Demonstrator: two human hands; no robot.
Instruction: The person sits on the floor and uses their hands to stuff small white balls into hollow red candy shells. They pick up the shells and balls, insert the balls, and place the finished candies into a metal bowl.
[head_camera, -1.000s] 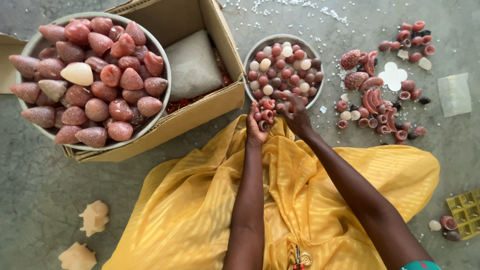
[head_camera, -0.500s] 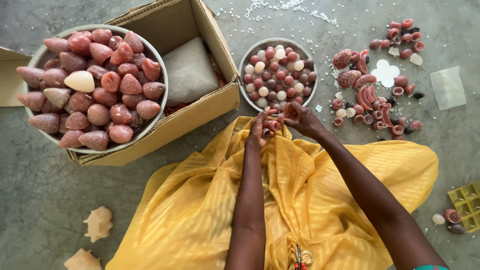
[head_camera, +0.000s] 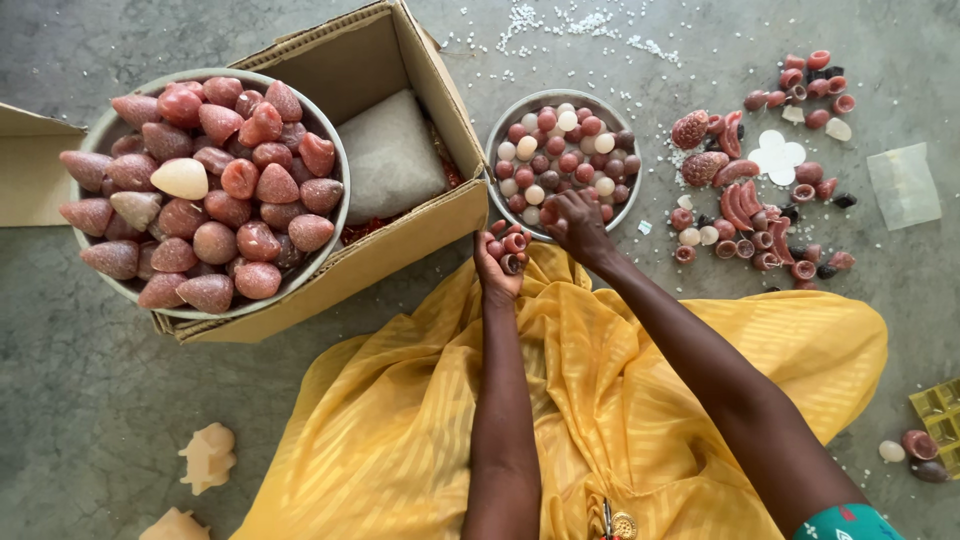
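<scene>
Two bare forearms run up from the bottom edge across a yellow striped cloth (head_camera: 400, 420) spread over the lap. At the top of the cloth the left hand (head_camera: 497, 262) is cupped palm-up and curled around a small cluster of red, cup-shaped wax pieces (head_camera: 508, 245), several of them stacked against its fingers. Just beside it, the right hand (head_camera: 575, 222) is bent over the near rim of a small round metal bowl (head_camera: 622, 112), fingers drawn together in a narrow pinch; whether anything sits between those fingertips cannot be told. That bowl is filled with small round balls (head_camera: 565, 150), mostly red, with some cream and a few dark ones. Left of the hands, an open cardboard box (head_camera: 400, 245) sits on the grey concrete floor (head_camera: 80, 400) and holds a grey padded bag (head_camera: 390, 155). Resting across the left part of the box is a large metal basin (head_camera: 338, 180) heaped with reddish-brown cone-shaped pieces (head_camera: 230, 185) and one cream-coloured one. Right of the small bowl, loose red curved and cup-shaped pieces (head_camera: 760, 215) lie scattered around a white flower-shaped piece (head_camera: 780, 155), with two textured strawberry-like forms near them. Farther off, white granules (head_camera: 590, 25) are strewn along the top of the floor. A yellow mould tray (head_camera: 940, 415) shows at the right edge, and pale wax lumps (head_camera: 207, 457) lie at lower left.
</scene>
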